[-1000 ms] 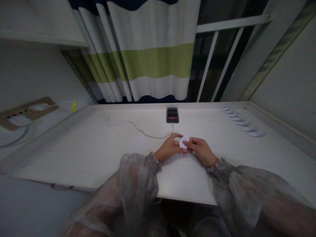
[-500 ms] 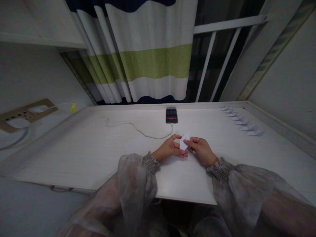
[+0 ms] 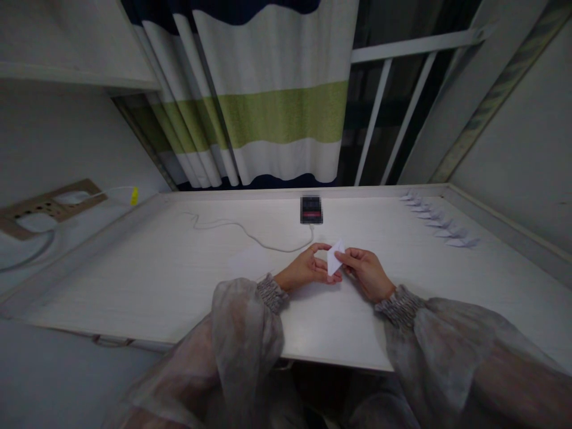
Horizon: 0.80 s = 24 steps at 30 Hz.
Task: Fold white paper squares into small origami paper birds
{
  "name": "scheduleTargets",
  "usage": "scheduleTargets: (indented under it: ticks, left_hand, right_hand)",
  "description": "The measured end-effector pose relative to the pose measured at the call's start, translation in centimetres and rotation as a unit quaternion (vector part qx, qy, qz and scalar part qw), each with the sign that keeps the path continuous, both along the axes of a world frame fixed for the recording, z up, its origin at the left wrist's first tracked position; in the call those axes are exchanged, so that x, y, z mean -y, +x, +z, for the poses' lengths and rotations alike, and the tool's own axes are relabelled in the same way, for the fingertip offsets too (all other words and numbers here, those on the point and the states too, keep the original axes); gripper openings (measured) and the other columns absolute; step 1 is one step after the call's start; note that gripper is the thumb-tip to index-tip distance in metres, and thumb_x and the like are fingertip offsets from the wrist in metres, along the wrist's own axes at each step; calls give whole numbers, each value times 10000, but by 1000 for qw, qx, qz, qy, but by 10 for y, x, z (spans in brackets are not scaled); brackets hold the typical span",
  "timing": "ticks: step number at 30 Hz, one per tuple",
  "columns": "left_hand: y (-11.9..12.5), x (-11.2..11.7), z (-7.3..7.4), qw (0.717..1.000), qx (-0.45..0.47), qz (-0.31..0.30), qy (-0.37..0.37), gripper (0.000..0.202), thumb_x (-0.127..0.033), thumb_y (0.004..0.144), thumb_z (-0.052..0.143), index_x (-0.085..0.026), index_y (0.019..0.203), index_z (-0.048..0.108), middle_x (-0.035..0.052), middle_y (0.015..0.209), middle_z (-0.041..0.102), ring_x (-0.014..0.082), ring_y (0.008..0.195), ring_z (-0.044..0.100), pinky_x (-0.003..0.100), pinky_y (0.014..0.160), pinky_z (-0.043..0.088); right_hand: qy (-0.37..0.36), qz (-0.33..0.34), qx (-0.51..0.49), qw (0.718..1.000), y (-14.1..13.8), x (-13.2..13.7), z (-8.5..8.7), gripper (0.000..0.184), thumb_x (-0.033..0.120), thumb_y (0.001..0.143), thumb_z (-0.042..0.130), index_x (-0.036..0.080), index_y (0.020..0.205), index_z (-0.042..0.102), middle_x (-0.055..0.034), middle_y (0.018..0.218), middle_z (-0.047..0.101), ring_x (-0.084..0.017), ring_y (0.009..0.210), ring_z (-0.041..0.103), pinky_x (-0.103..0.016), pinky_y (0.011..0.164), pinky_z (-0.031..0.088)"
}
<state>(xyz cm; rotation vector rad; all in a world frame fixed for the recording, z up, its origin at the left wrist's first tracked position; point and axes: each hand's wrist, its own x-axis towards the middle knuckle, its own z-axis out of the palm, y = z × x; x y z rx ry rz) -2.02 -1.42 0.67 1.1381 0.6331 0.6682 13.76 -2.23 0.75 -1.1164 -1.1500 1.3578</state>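
A small white folded paper (image 3: 334, 262) is held up above the table between my two hands. My right hand (image 3: 367, 274) pinches its right side between thumb and fingers. From the left, my left hand (image 3: 308, 267) curls round it, with the index finger near its upper edge and the thumb by its lower corner. Several small folded paper pieces with pointed ends (image 3: 440, 221) stand in a slanting row at the back right of the table. Pale flat paper (image 3: 250, 260) lies left of my left hand, faint against the white surface.
A phone (image 3: 311, 210) lies at the back of the white table (image 3: 134, 280), with a white cable (image 3: 268, 245) running left from it. A socket strip (image 3: 49, 205) with plugs is on the left wall. A curtain (image 3: 277, 89) and window bars (image 3: 375, 119) rise behind.
The folded paper has turned slightly and shifted a little right and down in my fingers. My right hand still pinches it; my left hand has barely moved.
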Motion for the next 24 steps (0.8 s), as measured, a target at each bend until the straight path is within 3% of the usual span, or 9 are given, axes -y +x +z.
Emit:
scheduleTargets:
  ticks: [7, 12, 15, 24]
  left_hand:
    - [1, -1, 3, 996, 36, 68, 54, 662, -117, 491, 749, -165, 1067, 427, 9, 802, 575, 86, 714, 568, 228, 687, 420]
    - [5, -2, 0, 990, -27, 126, 51, 422, -338, 593, 681, -119, 914, 517, -6, 699, 555, 54, 577, 503, 201, 574, 390]
    - [6, -3, -1, 986, -63, 134, 78, 351, -399, 602, 654, -93, 748, 563, -1, 645, 553, 46, 533, 467, 189, 529, 352]
    - [8, -4, -1, 980, -81, 149, 105, 335, -378, 510, 706, -106, 606, 536, -33, 566, 514, 54, 518, 435, 193, 523, 323]
  right_hand:
    - [7, 20, 51, 998, 1, 0, -1, 380, 474, 564, 661, 154, 476, 475, 57, 416, 407, -48, 398, 283, -227, 412, 167]
    - [31, 37, 106, 993, 0, 3, -2, 407, 495, 602, 624, 163, 467, 431, 61, 425, 370, -53, 414, 273, -226, 418, 175]
    - [39, 50, 132, 989, -2, 4, -1, 403, 488, 608, 616, 166, 461, 423, 62, 423, 358, -57, 420, 269, -227, 419, 176]
    - [32, 86, 162, 983, -8, 7, 1, 279, 400, 582, 620, 154, 506, 513, 67, 448, 365, -57, 442, 274, -227, 444, 199]
